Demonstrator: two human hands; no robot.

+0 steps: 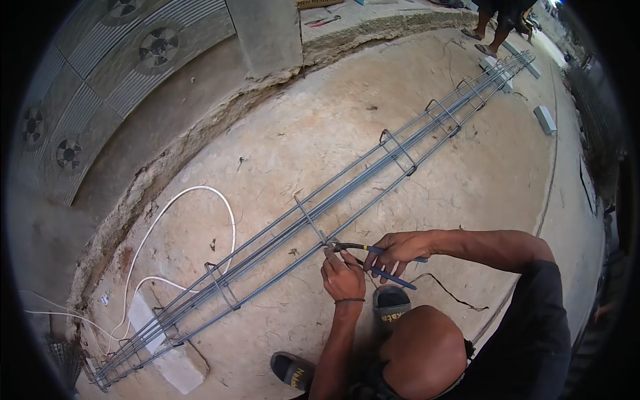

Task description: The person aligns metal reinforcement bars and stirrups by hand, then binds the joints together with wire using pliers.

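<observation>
A long cage of steel bars (pixel 363 172) runs diagonally over the ground, with square stirrups around the bars. My right hand (pixel 398 252) is closed around the blue handles of the pincers (pixel 389 274), whose jaws meet a bar-and-stirrup crossing (pixel 328 243) near the middle of the cage. Just below that crossing is my left hand (pixel 344 276), its fingers pinched together close to the jaws. What lies between those fingertips is too small to make out. A thin dark wire (pixel 445 288) lies on the ground right of the pincers.
Concrete blocks (pixel 181 368) support the cage's near end; another block (pixel 545 120) lies at upper right. A white cable (pixel 233 227) loops beneath the bars. Sandals (pixel 293 371) are beside the cage. A person's legs (pixel 497 30) stand at its far end. A patterned wall (pixel 120 73) rises left.
</observation>
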